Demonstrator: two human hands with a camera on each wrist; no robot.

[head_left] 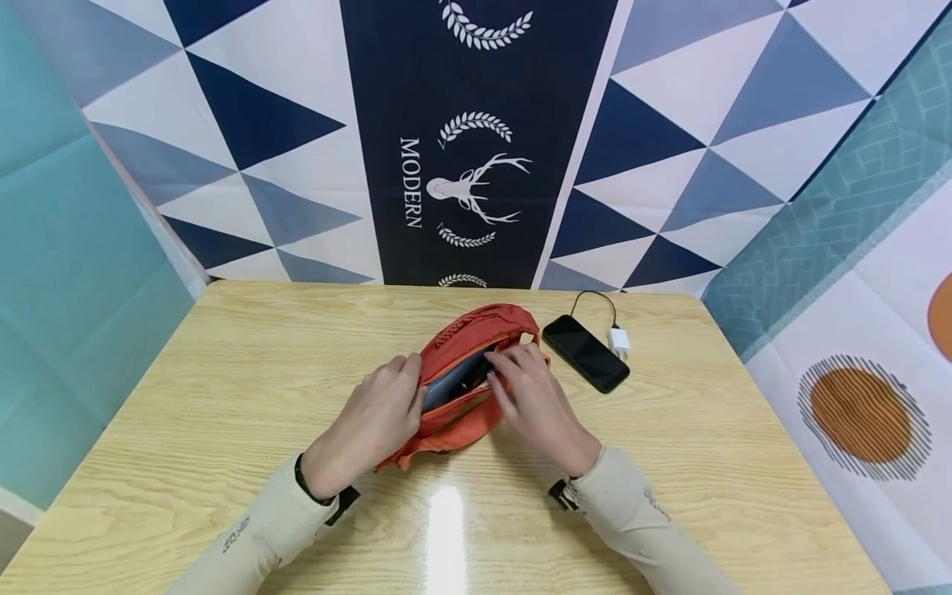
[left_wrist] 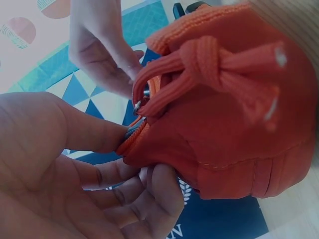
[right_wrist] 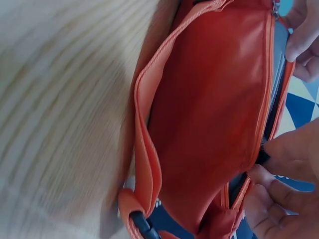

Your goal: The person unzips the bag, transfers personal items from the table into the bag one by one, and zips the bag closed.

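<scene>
A red waist bag (head_left: 464, 426) with its zipped mouth open lies between the two hands. My left hand (head_left: 379, 413) grips the rim at one end of the bag, thumb on one side and curled fingers on the other; a knotted red cord (left_wrist: 199, 62) hangs close by in the left wrist view. At the other end of the mouth, my right hand (head_left: 535, 405) pinches a small black object (right_wrist: 262, 155) between thumb and fingertips, most of it hidden inside the bag. The dark grey lining (head_left: 446, 387) shows within the opening.
Right of the bag, a black phone (head_left: 586, 354) lies on the wooden table (head_left: 223, 397). Beside it is a white charger plug (head_left: 619, 339) with a thin black cable (head_left: 595, 292). The bag's strap (right_wrist: 144, 129) with a black buckle (right_wrist: 143, 225) loops out over the table.
</scene>
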